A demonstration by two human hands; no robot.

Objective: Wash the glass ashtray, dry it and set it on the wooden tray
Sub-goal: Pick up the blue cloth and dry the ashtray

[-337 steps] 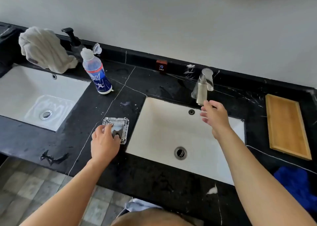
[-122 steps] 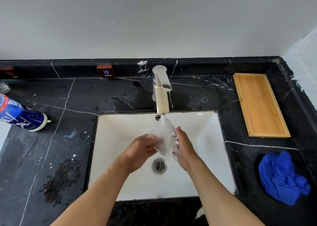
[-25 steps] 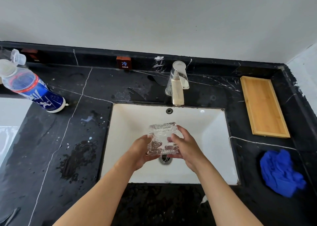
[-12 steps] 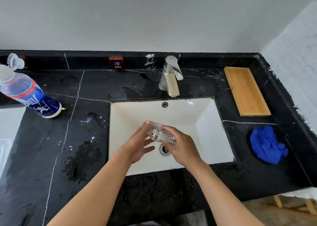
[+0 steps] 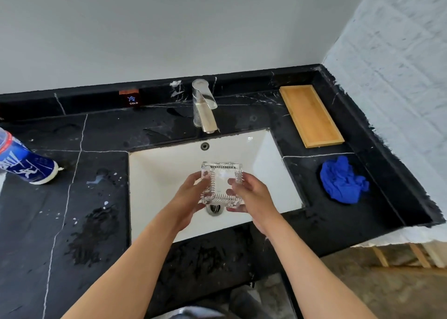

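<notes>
A small dark tag with an orange top edge (image 5: 132, 97), fixed to the black stone backsplash at 11 o'clock from the chrome tap (image 5: 204, 105), reads "COLD" under a blue character. White print on the blue-labelled plastic bottle (image 5: 23, 162) at 9 o'clock is unreadable.

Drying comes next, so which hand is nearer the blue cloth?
Right. The right hand holds the ashtray's cloth-side edge over the sink; the left hand grips the far edge. The blue cloth lies right of both.

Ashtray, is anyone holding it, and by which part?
Yes. The glass ashtray is held over the sink by its side edges: left hand left, right hand right.
</notes>
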